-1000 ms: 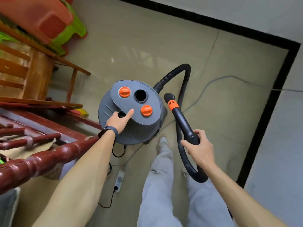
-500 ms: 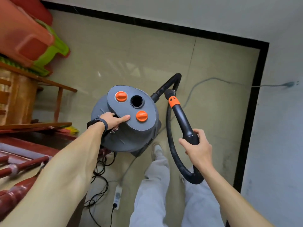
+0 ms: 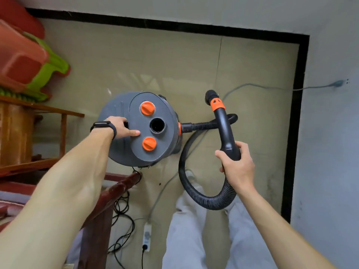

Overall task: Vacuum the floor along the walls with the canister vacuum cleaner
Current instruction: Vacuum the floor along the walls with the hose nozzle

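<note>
Since half a second ago the canister vacuum point(image 3: 136, 150) has turned, so its hose port now faces right rather than far right, and the wand's tip has swung further from the person.

At far left, red and green plastic stools point(image 3: 29, 61) sit stacked above a wooden frame point(image 3: 38, 113). A dark red wooden rail point(image 3: 124, 183) reaches in from the near left, its end just beside the canister's near edge. The left hand point(image 3: 120, 129), with a black band on the wrist, grips the handle slot on the canister's lid, with some fingers curled into the slot and one lying straight across the grey top. The canister sits over the tan floor point(image 3: 136, 65) at centre, well away from the black baseboard point(image 3: 300, 113). A power strip point(image 3: 147, 236) lies on the near floor.

From the port, the ribbed hose point(image 3: 211, 204) runs right, loops near and rises into the wand point(image 3: 225, 133). The right hand point(image 3: 237, 167) is wrapped firmly round the wand's black grip.
</note>
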The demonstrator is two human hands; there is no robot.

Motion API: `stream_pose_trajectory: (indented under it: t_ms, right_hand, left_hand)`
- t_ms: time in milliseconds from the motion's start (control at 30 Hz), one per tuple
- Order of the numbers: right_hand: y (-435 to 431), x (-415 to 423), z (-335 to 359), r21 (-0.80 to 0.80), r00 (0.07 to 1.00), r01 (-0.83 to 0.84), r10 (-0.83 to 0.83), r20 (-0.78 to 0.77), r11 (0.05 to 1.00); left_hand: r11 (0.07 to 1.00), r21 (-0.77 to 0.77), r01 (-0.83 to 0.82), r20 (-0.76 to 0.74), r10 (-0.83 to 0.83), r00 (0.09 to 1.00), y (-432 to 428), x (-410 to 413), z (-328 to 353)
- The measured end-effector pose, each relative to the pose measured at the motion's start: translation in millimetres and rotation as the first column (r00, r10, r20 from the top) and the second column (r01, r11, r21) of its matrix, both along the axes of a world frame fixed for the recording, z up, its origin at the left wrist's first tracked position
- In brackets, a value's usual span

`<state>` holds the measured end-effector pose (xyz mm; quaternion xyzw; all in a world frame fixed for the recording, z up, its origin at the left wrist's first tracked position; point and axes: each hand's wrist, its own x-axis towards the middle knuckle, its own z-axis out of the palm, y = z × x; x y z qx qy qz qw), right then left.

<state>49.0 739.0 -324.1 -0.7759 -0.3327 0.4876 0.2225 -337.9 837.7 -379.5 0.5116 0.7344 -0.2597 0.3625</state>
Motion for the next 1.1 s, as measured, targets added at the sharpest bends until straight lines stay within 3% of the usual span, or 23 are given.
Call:
stream_pose_trajectory:
  t_ms: [200,267,333,433,500,633,733,800,867,967,1033,1100]
  right_hand:
    - [-20.7,-5.2,-12.9,-0.063,0.987,0.158,-0.159,-0.023,0.985]
    - [-25.0,-8.3,-16.8,-0.063,0.961,0.258,-0.263,-0.087,0.964]
    - [-28.1,-8.0,-18.3,-0.091,0.920,0.347,-0.358,-0.159,0.933]
    - [-32.0,1.0,-18.7,-0.094,0.860,0.443,-0.452,-0.238,0.892]
    - [-36.2,13.3,-18.7,-0.088,0.827,0.488,-0.492,-0.271,0.869]
    - [-49.1,47.7,-3.6,-0.103,0.742,0.565,-0.558,-0.372,0.819]
    - [-70.3,77.9,-1.6,-0.122,0.658,0.628,-0.609,-0.444,0.768]
    - [-87.1,96.2,-2.5,-0.150,0.582,0.669,-0.638,-0.504,0.728]
    - [-103.2,118.6,-3.2,-0.233,0.484,0.695,-0.682,-0.548,0.680]
    - [-131.3,165.1,-22.5,-0.337,0.331,0.784,-0.810,-0.484,0.522]
    - [-147.9,196.2,-39.0,-0.351,0.324,0.798,-0.840,-0.434,0.489]
    - [-162.4,221.2,-61.3,-0.373,0.343,0.770,-0.829,-0.442,0.518]
  left_hand:
    - [0.999,-0.014,0.051,-0.190,-0.053,0.980,0.6,9.3,3.2]
    - [0.998,0.060,0.036,-0.277,-0.018,0.961,-5.8,27.1,8.7]
    - [0.971,0.237,0.016,-0.300,0.058,0.952,-11.1,58.8,15.9]
    - [0.875,0.480,-0.067,-0.090,0.125,0.988,-15.0,130.7,24.1]
    - [0.878,0.455,-0.146,0.132,0.095,0.987,-18.1,187.7,28.6]
    - [0.978,0.130,-0.165,0.535,0.071,0.842,-40.5,304.9,38.2]
    - [0.983,-0.166,-0.076,0.676,0.169,0.717,-62.6,380.8,51.9]
    - [0.980,-0.199,-0.033,0.704,0.166,0.690,-79.4,419.9,49.0]
    - [0.992,-0.127,-0.024,0.678,0.104,0.727,-97.0,450.4,38.7]
    - [0.997,-0.021,0.079,0.603,-0.051,0.796,-127.3,477.7,23.4]
    - [0.977,0.059,0.207,0.547,-0.205,0.811,-147.2,483.7,10.3]
    - [0.935,0.104,0.340,0.485,-0.346,0.803,-167.9,486.3,-9.6]
